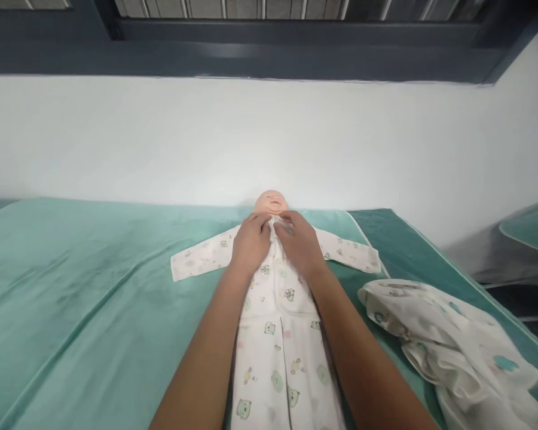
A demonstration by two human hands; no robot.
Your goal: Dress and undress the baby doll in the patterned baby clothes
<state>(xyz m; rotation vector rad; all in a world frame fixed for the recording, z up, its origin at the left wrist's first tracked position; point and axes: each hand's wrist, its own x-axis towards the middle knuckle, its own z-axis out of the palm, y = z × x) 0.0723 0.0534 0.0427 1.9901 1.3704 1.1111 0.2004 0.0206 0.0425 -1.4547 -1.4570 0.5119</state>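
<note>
A baby doll (271,202) lies on its back on the bed, its head toward the wall. It wears a white long-sleeved baby shirt (275,292) with small green animal prints, both sleeves stretched out sideways. Matching baby pants (262,364) cover the lower part and run out of the bottom of the view. My left hand (251,242) is closed on the shirt's neckline, just below the doll's chin. Opposite it, my right hand (298,239) pinches the other side of the same neckline. The fingertips nearly meet, and the fabric between them is partly hidden.
A crumpled white printed cloth (452,346) lies at the right. Green sheeting (94,310) with a long crease covers the bed. Behind it rises a white wall (183,137) below a dark window frame (269,51). A green-topped surface (531,227) stands at the far right.
</note>
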